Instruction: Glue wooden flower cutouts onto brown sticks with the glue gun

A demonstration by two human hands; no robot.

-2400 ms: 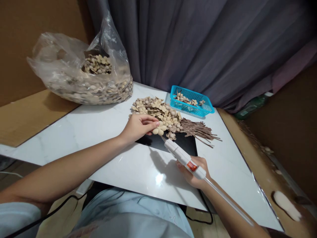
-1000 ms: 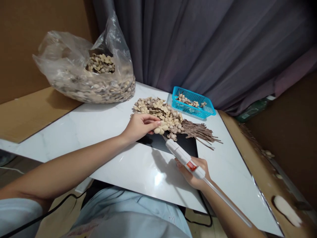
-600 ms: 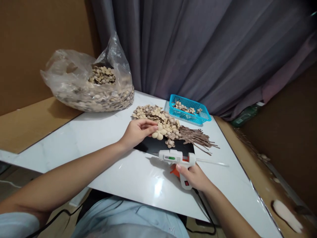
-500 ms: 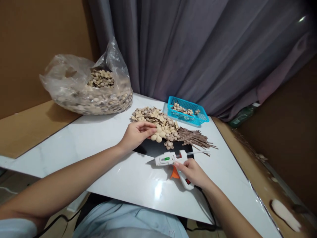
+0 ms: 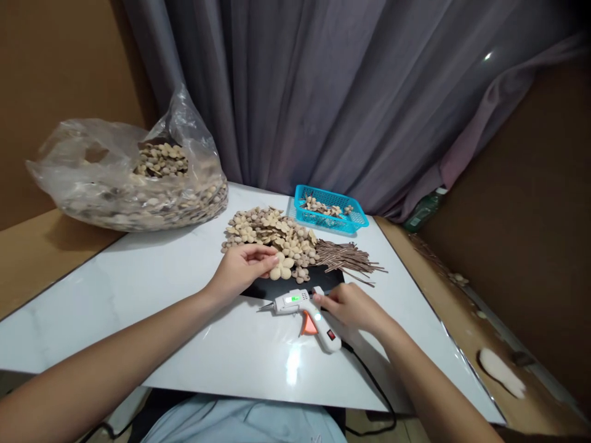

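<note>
My left hand (image 5: pixel 240 269) pinches a pale, petalled wooden flower piece (image 5: pixel 281 267) between thumb and fingers, just in front of a heap of similar pieces (image 5: pixel 263 229). A white glue gun (image 5: pixel 295 303) with an orange trigger lies on its side low over the table, its nozzle pointing left and a green light lit. At its rear end my right hand (image 5: pixel 353 306) is closed, thumb and fingers against the body. The handle with its red switch is outside the grip. The glue stick's rear part is hidden by the hand. Below the flower piece lies a black mat (image 5: pixel 318 280).
A bundle of thin brown sticks (image 5: pixel 346 257) lies right of the heap. Behind stands a blue basket (image 5: pixel 323 216) with flower pieces and sticks. A large clear plastic bag (image 5: pixel 138 191) of flower pieces sits at left. The gun's black cord (image 5: pixel 373 378) runs off the front edge.
The view has shifted, so things sit further left. My right hand has moved from the glue gun's handle to its rear end. My left hand still holds the flower piece.
</note>
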